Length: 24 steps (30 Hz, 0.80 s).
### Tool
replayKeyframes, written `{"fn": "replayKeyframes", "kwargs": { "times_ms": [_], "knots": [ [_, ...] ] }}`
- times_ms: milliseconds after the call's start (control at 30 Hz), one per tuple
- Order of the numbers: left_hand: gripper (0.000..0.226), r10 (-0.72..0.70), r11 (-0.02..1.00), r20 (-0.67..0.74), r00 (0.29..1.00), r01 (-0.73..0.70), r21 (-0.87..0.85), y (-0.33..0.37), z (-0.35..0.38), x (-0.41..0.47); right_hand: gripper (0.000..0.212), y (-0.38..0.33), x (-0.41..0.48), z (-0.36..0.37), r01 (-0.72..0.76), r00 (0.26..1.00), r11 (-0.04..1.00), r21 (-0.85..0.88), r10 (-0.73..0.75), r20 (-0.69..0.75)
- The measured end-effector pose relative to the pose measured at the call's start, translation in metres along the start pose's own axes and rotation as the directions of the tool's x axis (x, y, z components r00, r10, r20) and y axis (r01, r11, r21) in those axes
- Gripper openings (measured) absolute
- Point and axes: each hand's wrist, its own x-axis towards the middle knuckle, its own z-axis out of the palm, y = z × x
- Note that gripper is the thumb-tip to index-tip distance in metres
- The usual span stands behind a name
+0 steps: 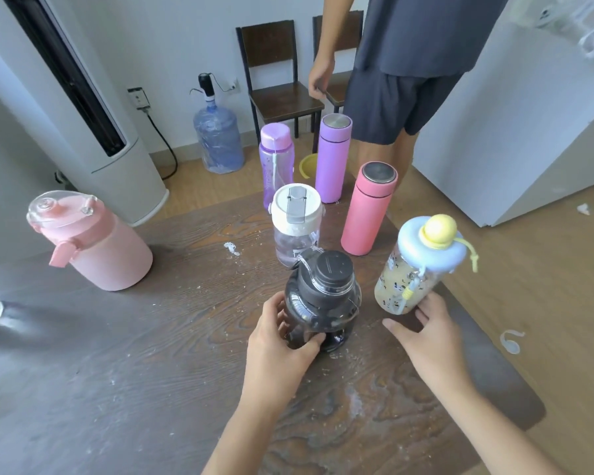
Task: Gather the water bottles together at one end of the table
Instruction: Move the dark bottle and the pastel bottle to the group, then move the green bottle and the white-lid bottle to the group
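My left hand (282, 344) is wrapped around the lower body of the dark bottle (323, 299), thumb across the front and fingers curled behind, so that grip is closed on it while the bottle stands upright on the wooden table (151, 371). My right hand (426, 337) cups the base of the patterned bottle (405, 282) with the pale blue lid and yellow knob; the fingers are spread loosely around its bottom and the thumb points toward the dark bottle, and the bottle leans to the right in my hold, so I cannot tell whether its base touches the table. Just beyond the dark bottle stands a clear bottle (295, 228) with a white flip lid, and to its right a pink flask (367, 210) with a metal cap. Farther back, near the table's far edge, are a purple flask (333, 159) and a see-through purple bottle (276, 162), close together. A big pink jug (93, 241) stands well apart on the left side of the table. Another person (408, 63) in dark shorts stands past the far end, beside two chairs (278, 80).
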Motion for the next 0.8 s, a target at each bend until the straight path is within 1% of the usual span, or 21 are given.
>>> {"fn": "replayKeyframes", "kwargs": {
  "times_ms": [33,67,100,133,167,233,300,367,433,467,500,533,600,633,700,767,800],
  "knots": [
    [0.080,0.023,1.000,0.046,0.999,-0.024,0.010,-0.002,-0.004,-0.001,0.071,-0.001,-0.012,0.002,0.000,1.000,1.000,0.010,0.000,-0.021],
    [0.084,0.045,0.998,0.085,0.995,-0.048,0.031,-0.004,-0.010,-0.003,0.066,-0.001,-0.023,0.002,0.000,0.999,1.000,0.021,0.001,-0.046],
    [0.085,0.054,0.997,0.110,0.992,-0.060,0.052,-0.007,-0.016,-0.006,0.055,-0.003,-0.036,0.003,0.009,0.997,1.000,0.026,-0.007,-0.073],
    [0.083,0.056,0.995,0.120,0.991,-0.065,0.079,-0.013,-0.024,-0.009,0.042,-0.006,-0.049,0.003,0.024,0.995,1.000,0.004,-0.023,-0.097],
    [0.077,0.055,0.993,0.114,0.992,-0.066,0.100,-0.020,-0.035,-0.014,0.033,-0.013,-0.063,0.008,0.041,0.993,0.999,-0.023,-0.044,-0.110],
    [0.061,0.051,0.991,0.076,0.996,-0.060,0.121,-0.032,-0.054,-0.021,0.034,-0.024,-0.089,0.016,0.085,0.988,0.993,-0.080,-0.094,-0.122],
    [0.049,0.050,0.991,0.023,0.998,-0.053,0.125,-0.046,-0.081,-0.031,0.032,-0.040,-0.122,0.034,0.128,0.986,0.986,-0.107,-0.137,-0.091],
    [0.052,0.022,0.993,-0.065,0.998,-0.014,0.114,-0.055,-0.114,-0.045,0.028,-0.053,-0.146,0.061,0.196,0.978,0.972,-0.127,-0.204,-0.048],
    [0.050,0.015,0.988,-0.076,0.997,-0.004,0.152,-0.059,-0.133,-0.052,0.029,-0.059,-0.160,0.080,0.212,0.974,0.971,-0.108,-0.219,-0.054],
    [0.048,0.026,0.986,-0.095,0.995,-0.010,0.165,-0.062,-0.131,-0.052,0.029,-0.060,-0.163,0.079,0.240,0.969,0.961,-0.141,-0.245,-0.022],
    [0.046,-0.022,0.992,-0.177,0.984,0.043,0.120,-0.079,-0.187,-0.066,0.029,-0.079,-0.182,0.125,0.308,0.951,0.939,-0.156,-0.305,0.042],
    [0.044,-0.047,0.989,-0.239,0.970,0.079,0.127,-0.096,-0.241,-0.078,0.029,-0.096,-0.203,0.174,0.363,0.930,0.922,-0.135,-0.349,0.118],
    [0.039,-0.011,0.984,-0.257,0.966,0.056,0.169,-0.099,-0.257,-0.078,0.029,-0.109,-0.206,0.183,0.322,0.940,0.943,-0.078,-0.309,0.145],
    [0.036,-0.038,0.980,-0.288,0.957,0.093,0.178,-0.108,-0.277,-0.083,0.029,-0.119,-0.209,0.203,0.344,0.927,0.938,-0.032,-0.335,0.169],
    [0.032,-0.113,0.975,-0.375,0.920,0.176,0.138,-0.125,-0.329,-0.094,0.028,-0.139,-0.218,0.254,0.401,0.897,0.916,-0.009,-0.390,0.206],
    [0.028,-0.139,0.968,-0.485,0.863,0.223,0.118,-0.142,-0.377,-0.105,0.026,-0.161,-0.229,0.300,0.422,0.867,0.907,0.015,-0.408,0.285],
    [0.026,-0.166,0.963,-0.526,0.834,0.253,0.098,-0.152,-0.398,-0.108,0.024,-0.173,-0.233,0.322,0.440,0.851,0.897,0.036,-0.429,0.302]
  ]
}}
